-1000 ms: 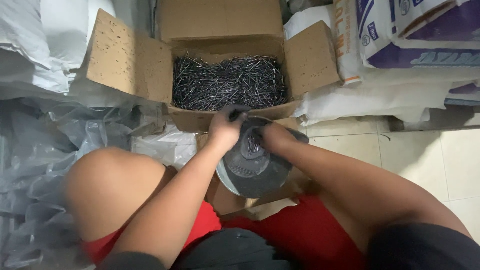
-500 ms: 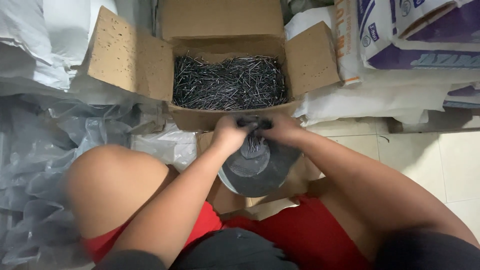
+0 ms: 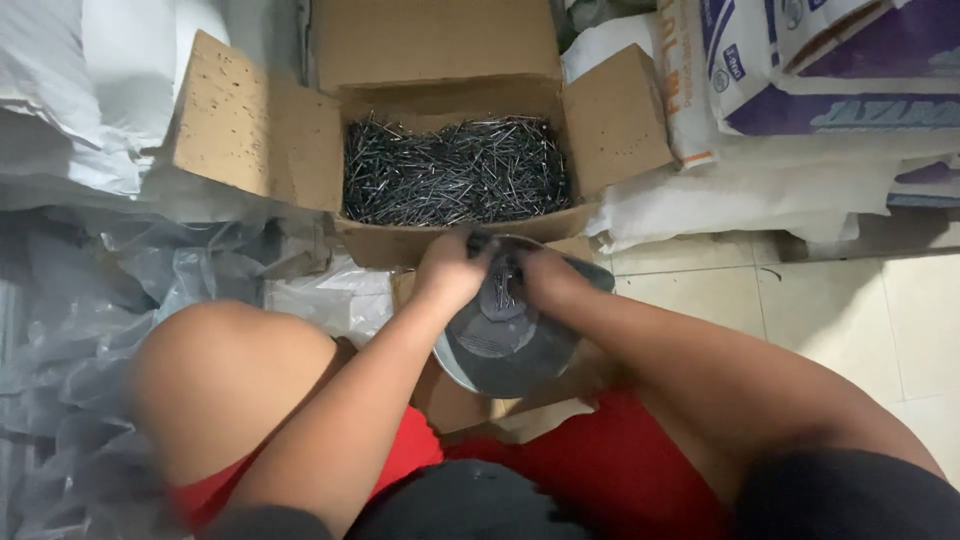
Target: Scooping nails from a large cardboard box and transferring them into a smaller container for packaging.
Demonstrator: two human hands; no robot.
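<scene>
Where hands [image 3: 500,270] meet, nails [image 3: 503,288] half-hidden, grip unclear

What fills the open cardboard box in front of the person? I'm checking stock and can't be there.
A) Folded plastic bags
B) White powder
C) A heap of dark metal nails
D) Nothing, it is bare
C: the open cardboard box holds a dense heap of thin dark nails, loose and crisscrossed, covering its whole bottom.

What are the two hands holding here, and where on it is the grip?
Both the left hand and right hand close on a bunch of dark nails above a round metal pan; the exact grip point is hidden.
</scene>
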